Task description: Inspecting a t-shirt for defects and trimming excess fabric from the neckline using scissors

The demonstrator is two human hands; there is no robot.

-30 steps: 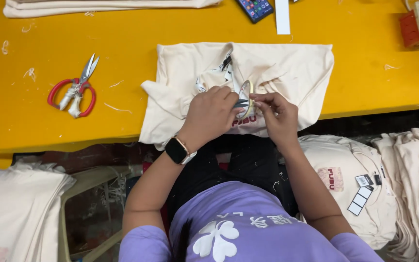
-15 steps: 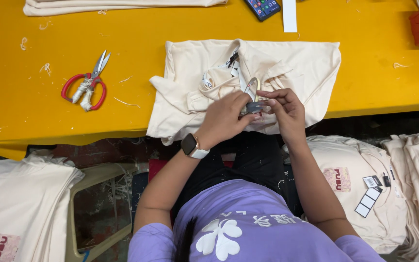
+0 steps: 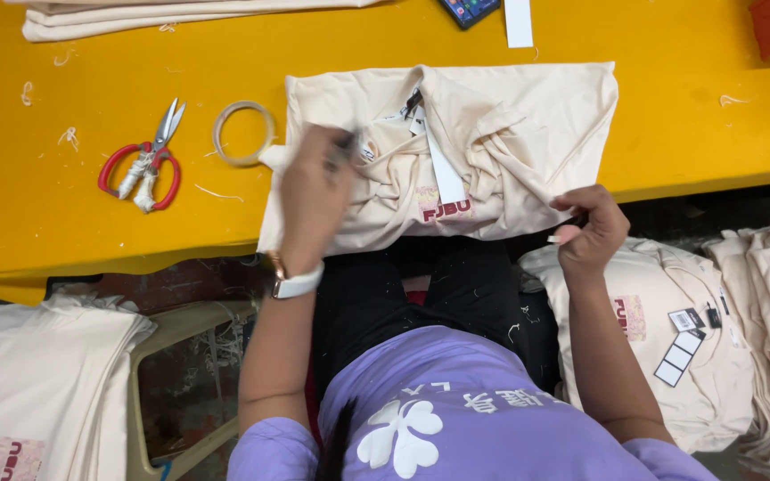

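Note:
A cream T-shirt (image 3: 492, 134) with a red print and a white paper tag (image 3: 445, 174) lies folded on the yellow table (image 3: 64, 232). My left hand (image 3: 314, 191), motion-blurred and with a white watch on its wrist, rests on the shirt's left part. Its fingers are curled around a small dark object (image 3: 346, 147) that I cannot make out. My right hand (image 3: 588, 233) pinches the shirt's lower right edge at the table's front. A ring of clear tape (image 3: 242, 134) lies just left of the shirt.
Red-handled scissors (image 3: 146, 165) lie left of the tape ring. Folded cream fabric (image 3: 180, 16), a dark device (image 3: 467, 9) and a white strip (image 3: 519, 22) lie at the table's far edge. Stacks of cream shirts sit beside my left (image 3: 37, 383) and right (image 3: 679, 338).
My hands were together at the shirt's near middle; now the left has moved left and up, the right out to the shirt's right edge. The tape ring now lies on the table.

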